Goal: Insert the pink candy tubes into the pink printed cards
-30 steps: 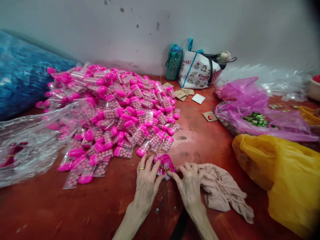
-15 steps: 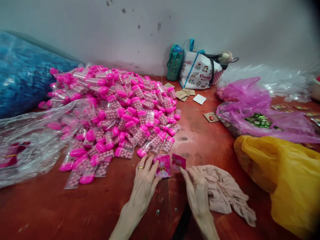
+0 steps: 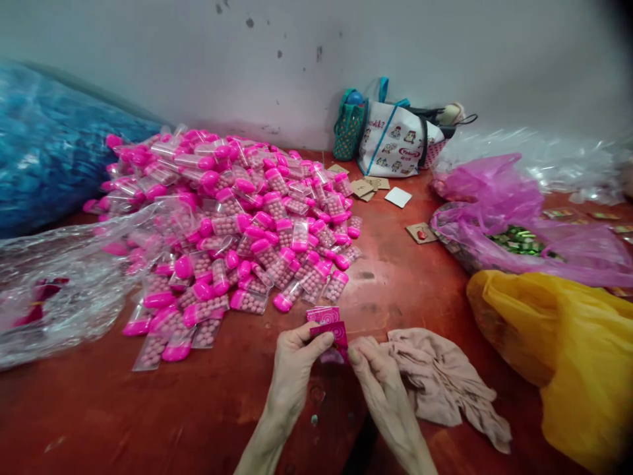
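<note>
My left hand (image 3: 293, 366) is closed, its thumb pressed on a small pink printed label (image 3: 337, 332). Against that label's right edge, my right hand (image 3: 380, 373) is closed in a pinch; its fingertips partly hide the edge. A small stack of matching pink labels (image 3: 322, 314) lies on the red surface just behind, partly covered by the held label. Beyond my hands spreads a large heap of clear packets (image 3: 257, 241) with bright pink caps and pale pink beads inside. A crumpled beige cloth (image 3: 440, 376) lies right beside my right hand.
Clear plastic sheeting (image 3: 93, 290) and a big blue bag (image 3: 59, 145) flank the heap on the left. At right are a yellow bag (image 3: 573, 356) and a pink bag (image 3: 583, 254) with green pieces. A printed tote (image 3: 395, 142) stands by the wall (image 3: 198, 59), near cardboard squares (image 3: 362, 189).
My right hand brought the single label left and nearer to my left hand. My left thumb now presses on it, and the stack lies behind. The view shifted slightly.
</note>
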A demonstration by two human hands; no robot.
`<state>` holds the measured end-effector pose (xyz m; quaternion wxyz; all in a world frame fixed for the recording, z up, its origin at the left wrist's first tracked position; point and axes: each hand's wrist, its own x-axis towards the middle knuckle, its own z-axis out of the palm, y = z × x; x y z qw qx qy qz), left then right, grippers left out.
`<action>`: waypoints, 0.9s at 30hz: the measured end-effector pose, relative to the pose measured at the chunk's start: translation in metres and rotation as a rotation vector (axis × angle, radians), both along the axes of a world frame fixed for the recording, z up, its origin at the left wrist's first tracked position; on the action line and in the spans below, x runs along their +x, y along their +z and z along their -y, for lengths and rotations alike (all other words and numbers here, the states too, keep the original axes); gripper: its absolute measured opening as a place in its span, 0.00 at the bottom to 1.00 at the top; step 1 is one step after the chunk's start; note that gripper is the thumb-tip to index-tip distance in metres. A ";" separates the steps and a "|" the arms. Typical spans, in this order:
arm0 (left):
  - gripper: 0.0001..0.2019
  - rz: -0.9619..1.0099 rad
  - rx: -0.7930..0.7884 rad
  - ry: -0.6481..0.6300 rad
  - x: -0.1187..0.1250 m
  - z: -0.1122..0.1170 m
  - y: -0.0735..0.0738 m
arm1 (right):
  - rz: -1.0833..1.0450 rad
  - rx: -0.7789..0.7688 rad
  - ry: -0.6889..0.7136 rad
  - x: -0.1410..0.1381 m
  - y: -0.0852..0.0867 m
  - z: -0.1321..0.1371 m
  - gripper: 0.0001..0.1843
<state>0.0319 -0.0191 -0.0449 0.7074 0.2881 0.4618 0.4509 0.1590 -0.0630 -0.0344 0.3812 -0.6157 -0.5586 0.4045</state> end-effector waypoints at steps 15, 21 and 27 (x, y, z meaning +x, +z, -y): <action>0.09 0.252 -0.269 0.127 -0.002 0.004 0.002 | 0.099 0.109 -0.091 -0.023 -0.011 0.001 0.13; 0.09 0.307 -0.309 0.108 -0.005 0.007 0.000 | 0.169 0.227 -0.042 -0.028 -0.013 0.004 0.12; 0.08 0.345 -0.319 0.099 -0.006 0.012 -0.007 | 0.137 0.219 -0.045 -0.030 -0.013 0.005 0.15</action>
